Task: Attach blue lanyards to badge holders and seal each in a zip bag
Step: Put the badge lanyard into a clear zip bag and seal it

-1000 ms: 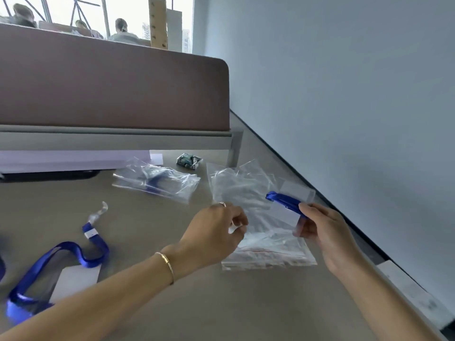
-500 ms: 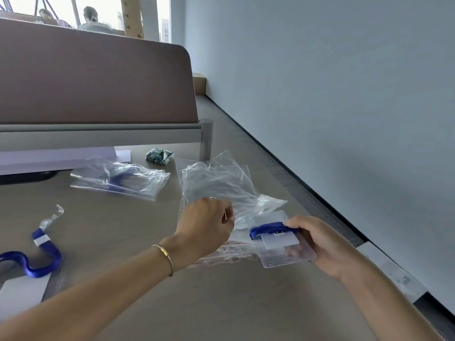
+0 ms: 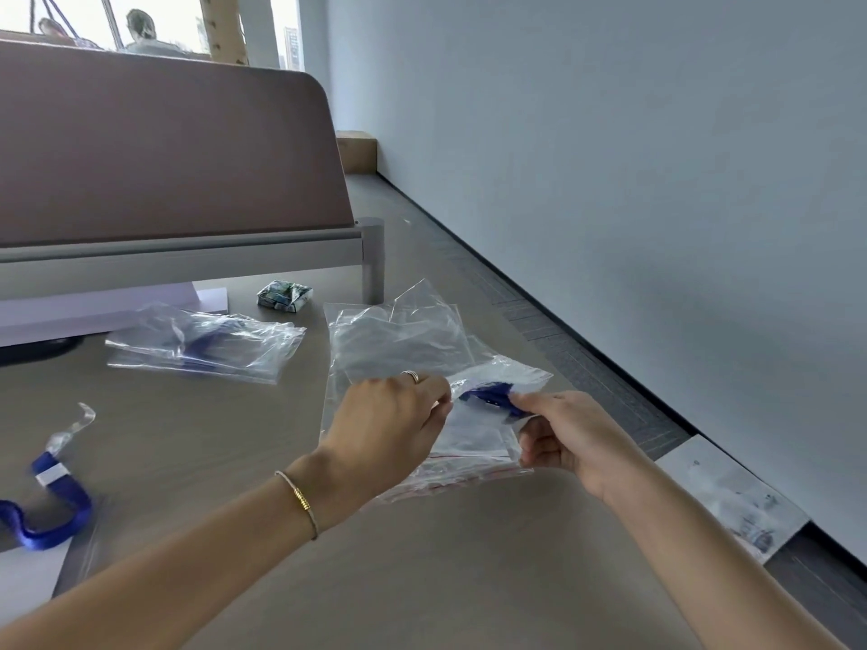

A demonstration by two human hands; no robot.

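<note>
My left hand pinches the open edge of a clear zip bag that lies on a stack of empty zip bags. My right hand grips a badge holder with a folded blue lanyard on it, and that bundle sits partly inside the bag's mouth. A sealed bag with a blue lanyard inside rests further back on the left. Another blue lanyard with a clear clip strap lies at the left edge on a badge holder.
The grey desk ends at the right along a floor strip by a white wall. A brown partition and its grey rail close the back. A small patterned packet lies by the rail's post. Paper lies on the floor.
My right hand has brought the badge holder with its lanyard up from the desk into the mouth of the bag that my left hand holds. The view has shifted slightly.
</note>
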